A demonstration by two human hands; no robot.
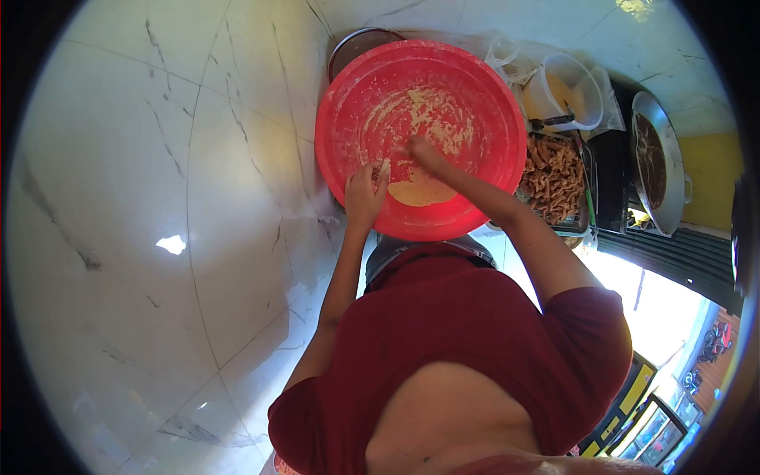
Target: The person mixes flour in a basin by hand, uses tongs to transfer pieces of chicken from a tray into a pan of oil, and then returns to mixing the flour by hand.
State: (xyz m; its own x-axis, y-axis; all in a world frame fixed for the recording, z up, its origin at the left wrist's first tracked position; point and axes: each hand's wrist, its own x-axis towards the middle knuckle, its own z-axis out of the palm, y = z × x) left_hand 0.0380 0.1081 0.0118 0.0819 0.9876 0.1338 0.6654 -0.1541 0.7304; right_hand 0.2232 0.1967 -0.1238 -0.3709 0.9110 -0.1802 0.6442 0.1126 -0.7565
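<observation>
- Floor point(158, 237) of white marble-look tiles with grey veins fills everything to my left and behind me; that side lies open, well apart from the other things.
- Red basin point(348, 134) sits straight ahead of me, round and wide, its near rim just over my red shirt point(459, 332). Its inner wall is smeared with pale dough streaks, and a mound of yellow dough point(419, 191) lies low in the bottom, toward my side.
- Round dark pan point(655, 162) of brown liquid stands at the far right, well apart from the basin.
- Tray of brown fried strips point(554, 178) lies just beside the basin's right rim, between it and the dark pan, so there is little room on that side.
- White bucket point(564, 91) stands beyond the tray, close to the basin's upper right edge, with a dark tool across its mouth.
- Dark metal rim of another bowl point(356, 43) peeks out behind the basin's far left edge.
- My right hand point(423, 150) reaches from the right with the arm stretched long over the near rim, fingers bent down onto the dough in the middle of the basin.
- My left hand point(364, 190) comes up from below at the left inner wall, fingers narrowed in a pinch on a small pale piece of dough point(385, 167).
- I can read no writing on anything here.
</observation>
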